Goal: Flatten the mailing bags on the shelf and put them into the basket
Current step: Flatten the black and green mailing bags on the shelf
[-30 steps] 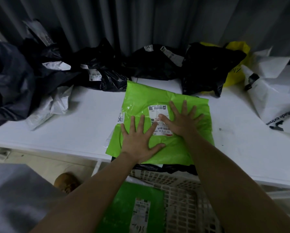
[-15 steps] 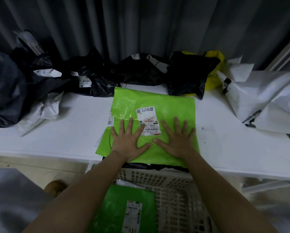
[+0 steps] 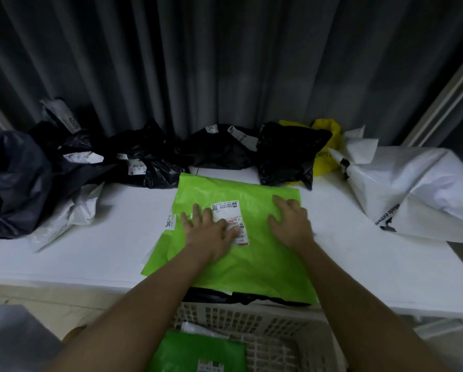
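- Green plastic of the mailing bag lies under both palms; the left hand presses flat with its fingers spread, partly over the white shipping label.
- Just to its right, the right hand presses the same bag, fingers straight and reaching toward the far edge; neither hand grips anything.
- Beneath the hands the bag rests on the white shelf, its near edge hanging over the front lip, with a dark bag peeking out below it.
- Nearer the body than the hands, the white basket already holds another green bag, so at least one looks done.
- Beyond the fingertips, crumpled black bags and a yellow bag line the back.
- Out past the right hand lies a big white bag; out past the left, a dark heap and a small white bag.
- Judging by this, flattening is nearly finished for this bag, while most of the pile remains.
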`<state>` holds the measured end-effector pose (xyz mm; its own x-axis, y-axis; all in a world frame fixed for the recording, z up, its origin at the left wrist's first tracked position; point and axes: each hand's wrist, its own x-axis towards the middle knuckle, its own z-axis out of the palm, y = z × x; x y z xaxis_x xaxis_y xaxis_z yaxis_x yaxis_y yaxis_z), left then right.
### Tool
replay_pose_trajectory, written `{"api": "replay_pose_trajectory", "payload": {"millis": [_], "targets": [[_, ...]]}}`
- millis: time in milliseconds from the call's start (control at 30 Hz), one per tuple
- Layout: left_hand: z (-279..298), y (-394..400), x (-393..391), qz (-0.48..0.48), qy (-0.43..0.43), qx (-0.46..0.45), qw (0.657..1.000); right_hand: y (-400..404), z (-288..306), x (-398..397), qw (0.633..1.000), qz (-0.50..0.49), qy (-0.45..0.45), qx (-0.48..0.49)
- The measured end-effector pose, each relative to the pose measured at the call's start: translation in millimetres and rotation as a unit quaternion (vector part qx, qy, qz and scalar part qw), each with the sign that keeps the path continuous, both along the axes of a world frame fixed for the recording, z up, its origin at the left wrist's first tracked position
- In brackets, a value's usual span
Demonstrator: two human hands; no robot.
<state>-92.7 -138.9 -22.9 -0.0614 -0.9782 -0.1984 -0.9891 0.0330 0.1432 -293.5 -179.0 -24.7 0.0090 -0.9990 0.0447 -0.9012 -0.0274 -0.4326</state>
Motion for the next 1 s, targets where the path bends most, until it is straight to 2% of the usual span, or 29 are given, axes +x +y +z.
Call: {"api": "replay_pose_trajectory", "payload": {"millis": [100,200,267,333,433,567,800,1000], "targets": [[19,-26,-15,0.002,-0.017,-0.033,0.999,-24,25,-10,0.991,-0.074,-0.077,-0.087],[35,-58,-30,0.008,0.004,-0.078,0.997,-54,44,-18,0.973,-0.121,-0.099,-0.172],[44,-78,-39,0.002,0.014,-0.094,0.996,-72,54,-19,0.962,-0.157,-0.11,-0.193],[50,-97,-49,-0.002,0.026,-0.111,0.993,-89,57,-19,0.961,-0.188,-0.111,-0.17],[57,-116,-59,0.011,0.065,-0.129,0.989,-105,47,-21,0.982,-0.154,-0.037,-0.103],[65,-126,-66,0.019,0.109,-0.136,0.985,-110,42,-23,0.983,-0.096,-0.071,-0.136],[91,-109,-62,0.052,0.251,-0.149,0.955,-85,95,-17,0.931,-0.084,-0.188,-0.301],[127,-76,-54,0.026,0.363,-0.136,0.922,-44,151,-6,0.897,-0.044,-0.255,-0.358]]}}
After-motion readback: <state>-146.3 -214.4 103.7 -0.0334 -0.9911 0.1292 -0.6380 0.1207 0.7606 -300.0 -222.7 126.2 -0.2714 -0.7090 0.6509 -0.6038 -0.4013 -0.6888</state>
